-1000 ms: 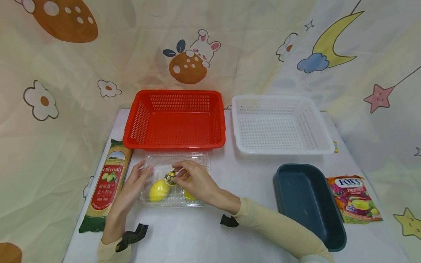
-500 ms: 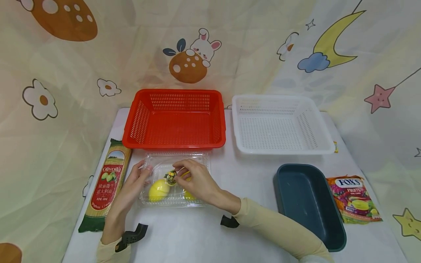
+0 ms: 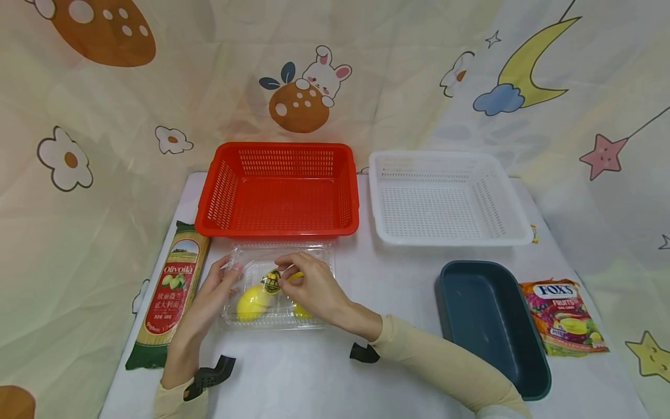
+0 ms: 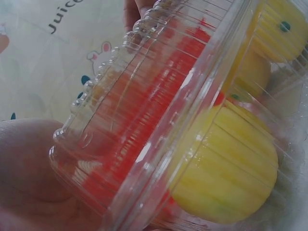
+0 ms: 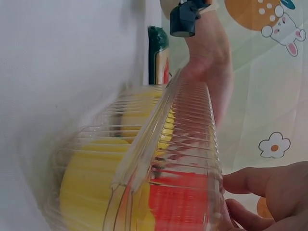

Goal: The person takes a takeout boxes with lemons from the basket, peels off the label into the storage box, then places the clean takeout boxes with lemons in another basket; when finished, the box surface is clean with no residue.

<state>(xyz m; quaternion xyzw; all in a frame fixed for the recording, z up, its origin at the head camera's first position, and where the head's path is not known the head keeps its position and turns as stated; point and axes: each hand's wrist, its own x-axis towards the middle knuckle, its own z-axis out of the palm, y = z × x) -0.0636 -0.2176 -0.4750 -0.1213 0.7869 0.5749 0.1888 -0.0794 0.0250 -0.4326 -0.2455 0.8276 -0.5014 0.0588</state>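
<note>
A clear plastic clamshell box point(image 3: 251, 254) lies closed on the table with several yellow, round fruits point(image 3: 253, 302) inside. On its lid is a dark round sticker point(image 3: 271, 281) with yellow print. My left hand point(image 3: 213, 291) holds the box by its left side, thumb on the lid. Bent over the lid, my right hand point(image 3: 314, 288) has its thumb and index finger at the sticker's right edge. The right wrist view shows those fingertips point(image 5: 233, 180) against the lid; whether they pinch or press the sticker is hidden. Green dots mark the fruits point(image 4: 226, 163) in the left wrist view.
Behind the box stands a red basket point(image 3: 288, 230), with a white basket point(image 3: 450, 238) to its right. A dark teal tray point(image 3: 487, 326) and a FOX'S candy bag point(image 3: 565, 317) lie right. An Olivoilà spaghetti pack point(image 3: 170, 291) lies left.
The box and left hand stay put. My right fingers shift very slightly at the sticker.
</note>
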